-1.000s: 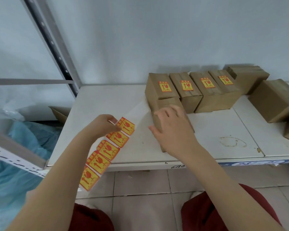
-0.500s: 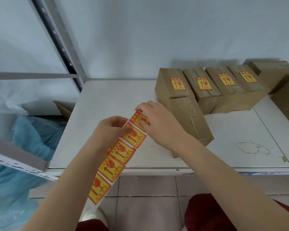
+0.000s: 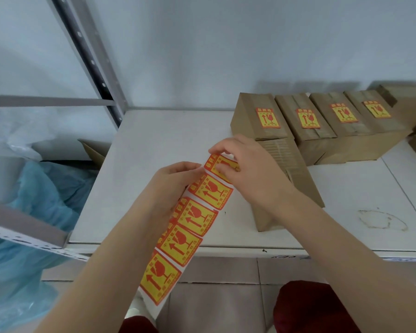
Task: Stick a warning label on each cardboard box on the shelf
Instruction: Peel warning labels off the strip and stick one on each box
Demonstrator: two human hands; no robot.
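The label strip (image 3: 192, 219), a white backing carrying five yellow-and-red warning labels in one column, hangs diagonally over the front edge of the shelf (image 3: 154, 152). It is gripped by the left hand (image 3: 175, 186), while the right hand (image 3: 250, 174) pinches the top label (image 3: 222, 165). Four labelled boxes (image 3: 322, 135) stand side by side at the rear right of the shelf, and an unlabelled box (image 3: 298, 183) lies directly in front of the leftmost one.

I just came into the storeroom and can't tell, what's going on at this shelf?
A person is labelling boxes. The left hand holds a strip of yellow-and-red warning labels, and the right hand pinches the top label at its end. Four brown cardboard boxes at the back of the white shelf already carry labels; the brown cardboard box lying in front shows none.
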